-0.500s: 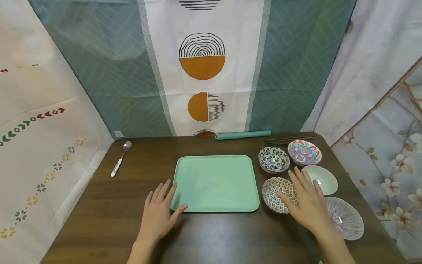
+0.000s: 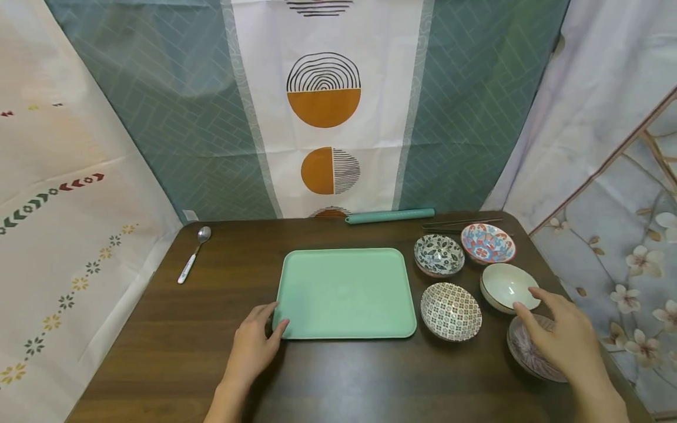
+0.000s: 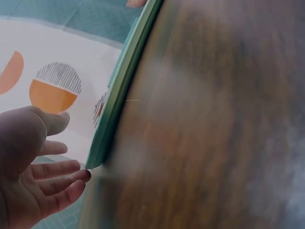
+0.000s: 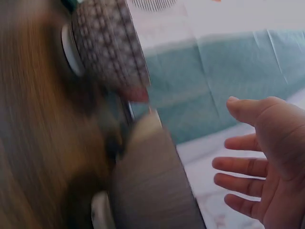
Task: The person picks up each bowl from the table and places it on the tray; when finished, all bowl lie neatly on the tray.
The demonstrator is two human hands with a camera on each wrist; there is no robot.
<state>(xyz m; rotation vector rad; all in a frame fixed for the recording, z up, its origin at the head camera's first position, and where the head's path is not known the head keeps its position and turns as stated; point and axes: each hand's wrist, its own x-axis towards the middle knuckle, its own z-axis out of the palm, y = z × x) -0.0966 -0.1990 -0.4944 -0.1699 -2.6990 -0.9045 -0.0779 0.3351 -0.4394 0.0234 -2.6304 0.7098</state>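
My left hand [image 2: 252, 341] is at the near left corner of a light green rectangular tray [image 2: 346, 294], its fingers loosely bent. In the left wrist view the fingertips reach the corner of the tray's rim; whether they touch it I cannot tell. Over a purplish ridged bowl [image 2: 523, 351] hovers my right hand [image 2: 568, 338], thumb and fingers spread with nothing between them, partly hiding that bowl. Just beyond its fingertips stands a plain white bowl [image 2: 502, 283]. A bowl with a small brown lattice pattern [image 2: 451, 311] sits between the tray and the right hand.
Behind these stand a black-and-white leaf-patterned bowl [image 2: 439, 255] and a red-and-blue floral bowl [image 2: 488, 244]. Dark chopsticks [image 2: 460, 223] and a green stick-shaped case [image 2: 391, 216] lie along the back edge. A spoon [image 2: 194, 254] rests at the far left.
My right hand has moved right and toward me, from above the lattice-patterned bowl to over the purplish bowl. My left hand has shifted slightly down, its fingers more bent.
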